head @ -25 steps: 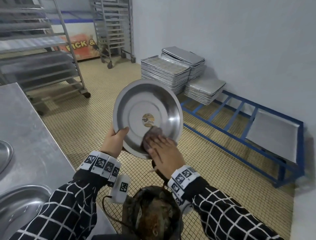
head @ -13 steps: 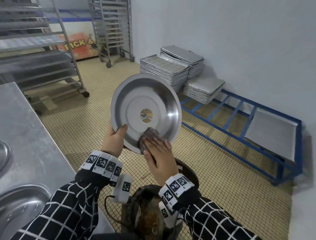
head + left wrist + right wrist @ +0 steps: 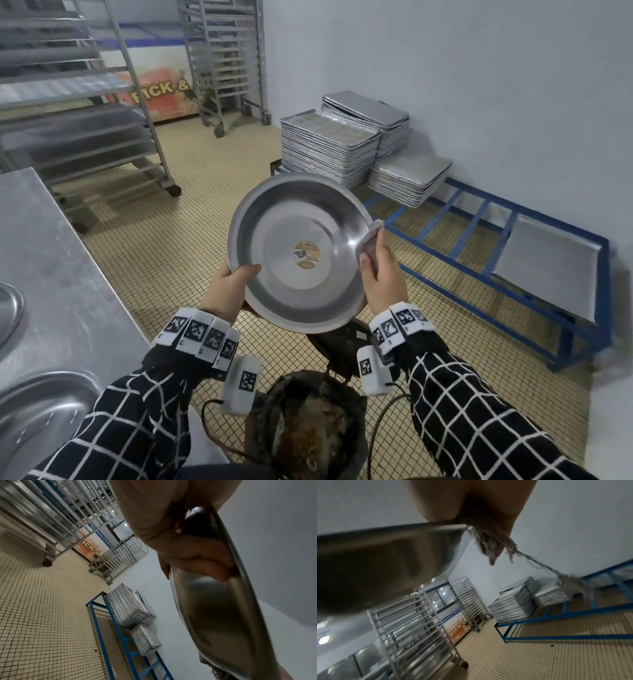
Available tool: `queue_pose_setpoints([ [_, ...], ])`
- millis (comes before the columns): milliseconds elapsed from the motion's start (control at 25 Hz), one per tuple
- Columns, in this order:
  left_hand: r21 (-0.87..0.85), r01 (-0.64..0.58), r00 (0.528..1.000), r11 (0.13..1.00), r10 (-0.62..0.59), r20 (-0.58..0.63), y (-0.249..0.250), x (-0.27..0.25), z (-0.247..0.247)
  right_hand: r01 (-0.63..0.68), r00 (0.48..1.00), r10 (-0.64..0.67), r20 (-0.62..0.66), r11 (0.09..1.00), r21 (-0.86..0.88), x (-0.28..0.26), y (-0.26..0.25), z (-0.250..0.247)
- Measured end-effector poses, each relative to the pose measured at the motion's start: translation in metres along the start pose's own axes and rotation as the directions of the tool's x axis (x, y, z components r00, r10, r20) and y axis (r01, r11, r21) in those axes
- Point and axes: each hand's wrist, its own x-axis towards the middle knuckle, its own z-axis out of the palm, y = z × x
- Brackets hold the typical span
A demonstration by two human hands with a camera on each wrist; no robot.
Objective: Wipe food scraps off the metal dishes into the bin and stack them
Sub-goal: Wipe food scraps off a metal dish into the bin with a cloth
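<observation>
Tilting above the bin [image 3: 308, 431], metal dish [image 3: 291, 274] pinched in left-hand fingers [image 3: 197, 555] (right hand [image 3: 380, 274] pressing cloth [image 3: 368, 238] against rim)

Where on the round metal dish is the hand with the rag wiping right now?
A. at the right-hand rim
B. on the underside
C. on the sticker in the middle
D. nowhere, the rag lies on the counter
A: in the head view the right hand presses the rag against the right-hand rim of the dish, well clear of the sticker in the middle.
</observation>
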Motion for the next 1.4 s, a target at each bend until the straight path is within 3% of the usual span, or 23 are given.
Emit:
queue_pose_setpoints([
  [120, 0.013, 0.022, 1.000, 1.000, -0.022, 0.008, 0.000, 0.000, -0.003, -0.105, 0.991, 0.121, -0.061, 0.970, 0.219, 0.002, 0.001, -0.005],
  [400, -0.108, 0.010, 0.999, 0.994, -0.015, -0.046, -0.007, 0.001, 0.008, -0.253, 0.918, 0.352, -0.182, 0.874, 0.414, -0.013, -0.013, 0.007],
  [520, -0.157, 0.016, 0.997, 0.987, -0.028, -0.071, -0.012, 0.000, 0.019, -0.280, 0.894, 0.413, -0.173, 0.816, 0.506, -0.021, -0.025, 0.015],
  [720, -0.042, -0.071, 0.996, 0.997, 0.073, 0.053, -0.008, 0.004, 0.010, -0.189, 0.954, 0.267, -0.135, 0.888, 0.420, -0.003, -0.025, -0.015],
  [840, -0.075, 0.072, 0.991, 0.995, -0.062, 0.118, -0.006, 0.008, 0.001, -0.172, 0.983, 0.182, -0.005, 0.934, 0.312, 0.009, -0.019, -0.043],
  [920, -0.083, 0.122, 0.989, 0.989, -0.114, 0.094, -0.006, 0.008, 0.002, -0.162, 0.986, 0.166, 0.013, 0.938, 0.308, 0.008, -0.017, -0.048],
  [1120, -0.175, 0.077, 0.994, 0.982, -0.090, -0.064, -0.006, 0.009, 0.019, -0.191, 0.945, 0.283, -0.162, 0.883, 0.428, -0.013, -0.030, -0.025],
  [1280, -0.240, 0.027, 0.992, 0.970, -0.054, -0.110, -0.005, 0.006, 0.036, -0.212, 0.915, 0.356, -0.189, 0.824, 0.526, -0.021, -0.045, 0.000],
  [1400, -0.111, -0.026, 0.998, 0.993, 0.019, -0.062, -0.005, 0.005, 0.040, -0.229, 0.922, 0.352, -0.161, 0.831, 0.507, -0.019, -0.047, -0.004],
])
